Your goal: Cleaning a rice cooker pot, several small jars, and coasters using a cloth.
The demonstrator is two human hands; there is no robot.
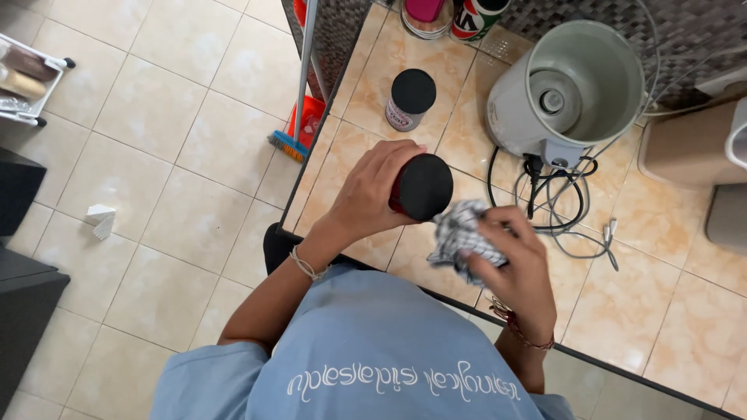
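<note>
Two hands work above the tiled counter (622,311): the left hand (373,194) wraps closed around a red jar with a black lid (422,187), while the right hand (513,260) clutches a bunched checkered cloth (459,233) pressed against the jar's side. Beyond them stand a second black-lidded jar (410,99) and an open grey electric kettle (572,89), its cord (556,210) coiled just beside the cloth.
</note>
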